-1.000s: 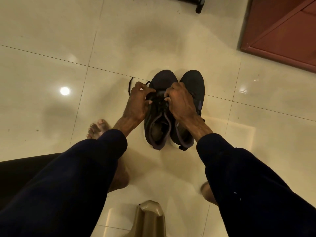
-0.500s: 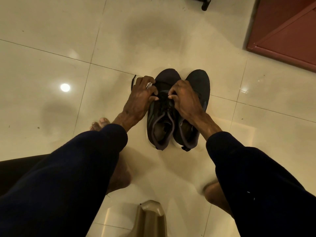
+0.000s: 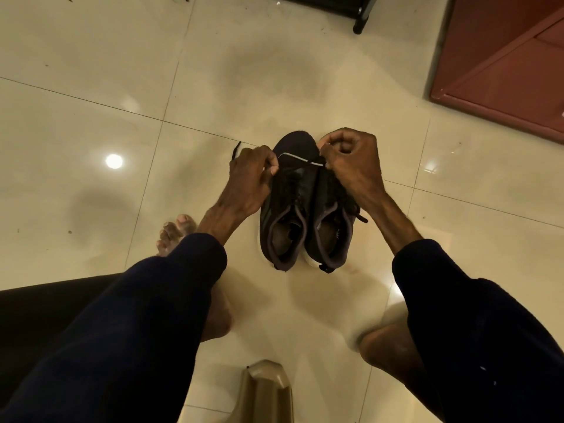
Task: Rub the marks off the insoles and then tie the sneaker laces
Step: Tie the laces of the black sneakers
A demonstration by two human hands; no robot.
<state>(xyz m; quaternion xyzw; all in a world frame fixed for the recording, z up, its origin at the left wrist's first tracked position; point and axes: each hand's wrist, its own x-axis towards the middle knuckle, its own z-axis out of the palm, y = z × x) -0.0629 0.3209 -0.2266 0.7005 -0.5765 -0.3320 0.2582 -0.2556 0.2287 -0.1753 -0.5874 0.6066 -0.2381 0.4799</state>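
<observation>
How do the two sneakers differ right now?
The left sneaker has a lace stretched taut above its toe between the left hand and right hand; the right sneaker has a loose lace end trailing at its side. The left sneaker's toe shows; the right sneaker's is hidden behind the right hand. Both are dark, side by side.

A glossy cream tiled floor (image 3: 274,71) fills the view, crossed by thin dark grout lines (image 3: 91,100). A round bright glare (image 3: 113,161) sits on a tile at the left. A few small dark specks (image 3: 69,232) lie scattered on the tiles. At the top right stands a red-brown cabinet (image 3: 503,71), its base resting on the floor. Just left of it, at the top edge, is a black furniture leg (image 3: 360,24). At the bottom centre a beige plastic piece (image 3: 265,392) rises into view; what it belongs to is unclear.
</observation>
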